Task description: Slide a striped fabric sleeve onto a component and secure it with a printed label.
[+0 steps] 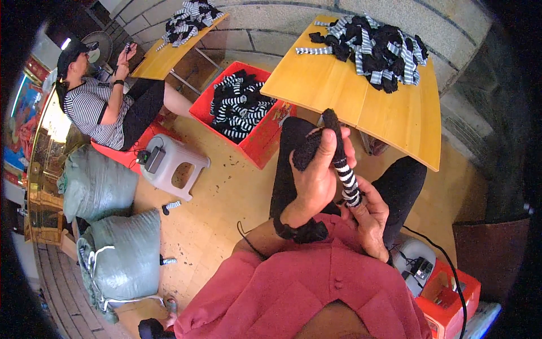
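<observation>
Above my lap, my left hand (pixel 317 183) grips the black end of a small knitted sock (pixel 348 182) between thumb and fingers. The sock is black at the top, with black-and-white stripes below, and stretches long and narrow. A black knitted bundle (pixel 305 151) also sits in my left hand, against the palm side; I cannot tell whether it belongs to the same piece. My right hand (pixel 370 217) pinches the striped lower end, fingers closed around it. A black fabric band (pixel 305 232) circles my left wrist.
A yellow table (pixel 316 82) ahead carries a pile of grey-striped and black socks (pixel 375 51). Left of it stands a red crate (pixel 257 148) full of striped socks. Another person (pixel 99 107) sits at a second table (pixel 155 61). A grey stool (pixel 175 166) and stuffed sacks (pixel 121 260) stand left.
</observation>
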A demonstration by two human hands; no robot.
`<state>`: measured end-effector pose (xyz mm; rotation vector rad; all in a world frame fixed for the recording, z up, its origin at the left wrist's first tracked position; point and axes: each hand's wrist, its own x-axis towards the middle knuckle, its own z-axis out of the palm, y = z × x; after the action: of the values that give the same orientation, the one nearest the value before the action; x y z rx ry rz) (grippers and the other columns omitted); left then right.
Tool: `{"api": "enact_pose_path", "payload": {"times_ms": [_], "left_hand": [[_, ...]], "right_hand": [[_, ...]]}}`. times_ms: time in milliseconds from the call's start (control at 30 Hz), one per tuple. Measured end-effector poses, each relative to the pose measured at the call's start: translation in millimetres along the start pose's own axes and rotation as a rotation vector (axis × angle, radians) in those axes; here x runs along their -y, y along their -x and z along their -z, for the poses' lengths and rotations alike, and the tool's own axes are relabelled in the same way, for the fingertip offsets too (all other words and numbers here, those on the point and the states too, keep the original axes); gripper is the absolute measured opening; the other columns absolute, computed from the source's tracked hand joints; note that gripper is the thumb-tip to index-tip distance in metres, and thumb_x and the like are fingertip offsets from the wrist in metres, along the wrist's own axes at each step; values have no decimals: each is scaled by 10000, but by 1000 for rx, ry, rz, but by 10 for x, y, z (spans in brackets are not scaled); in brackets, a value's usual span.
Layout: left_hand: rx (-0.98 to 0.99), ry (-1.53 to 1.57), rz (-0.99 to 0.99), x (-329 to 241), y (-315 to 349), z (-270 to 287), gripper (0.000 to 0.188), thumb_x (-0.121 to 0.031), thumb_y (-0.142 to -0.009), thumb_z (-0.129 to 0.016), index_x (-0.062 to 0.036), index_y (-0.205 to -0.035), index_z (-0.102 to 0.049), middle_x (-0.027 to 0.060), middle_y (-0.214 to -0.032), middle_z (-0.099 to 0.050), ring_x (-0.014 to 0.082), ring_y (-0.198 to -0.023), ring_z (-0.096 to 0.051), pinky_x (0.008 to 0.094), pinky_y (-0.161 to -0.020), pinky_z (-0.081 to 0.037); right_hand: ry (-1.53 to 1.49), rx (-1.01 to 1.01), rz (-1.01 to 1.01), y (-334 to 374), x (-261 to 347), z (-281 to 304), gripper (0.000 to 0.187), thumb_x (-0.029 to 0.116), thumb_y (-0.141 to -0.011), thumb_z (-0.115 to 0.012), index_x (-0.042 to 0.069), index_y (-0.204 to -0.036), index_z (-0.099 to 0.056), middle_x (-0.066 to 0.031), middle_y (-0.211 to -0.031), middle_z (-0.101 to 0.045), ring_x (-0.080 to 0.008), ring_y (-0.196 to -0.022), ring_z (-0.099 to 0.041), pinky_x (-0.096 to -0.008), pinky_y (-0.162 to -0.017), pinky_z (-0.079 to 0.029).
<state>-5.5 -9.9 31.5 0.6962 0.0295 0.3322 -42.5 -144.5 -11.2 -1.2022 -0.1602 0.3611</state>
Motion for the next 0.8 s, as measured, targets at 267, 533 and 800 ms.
{"api": "enact_pose_path", "payload": {"times_ms": [267,533,800], "left_hand": [[94,105,39,37,85,-57,348,-308,-885,-576,38,-923,-595,58,-661,-559,139,-567,-517,250,-513,-410],[165,-6,-14,-140,-71,-110,327,-307,-906,-539,-22,-1066,-541,72,-733,-571,148,-589,-538,259,-537,-434],[211,84,80,-71,-51,-131,308,-399,-933,-442,-105,-842,-446,-25,-606,-398,62,-445,-320,212,-419,-284]], "right_hand": [[-543,271,-218,-64,62,55,550,19,-802,-573,42,-1320,-389,-77,-864,-559,-101,-555,-470,-168,-384,-272],[-305,222,-97,-30,82,47,514,48,-829,-569,24,-1310,-390,-54,-848,-554,-90,-564,-497,-171,-375,-278],[-111,40,171,-39,-208,-60,435,44,-883,-521,10,-1299,-395,-37,-925,-557,-82,-637,-522,-171,-465,-362]]}}
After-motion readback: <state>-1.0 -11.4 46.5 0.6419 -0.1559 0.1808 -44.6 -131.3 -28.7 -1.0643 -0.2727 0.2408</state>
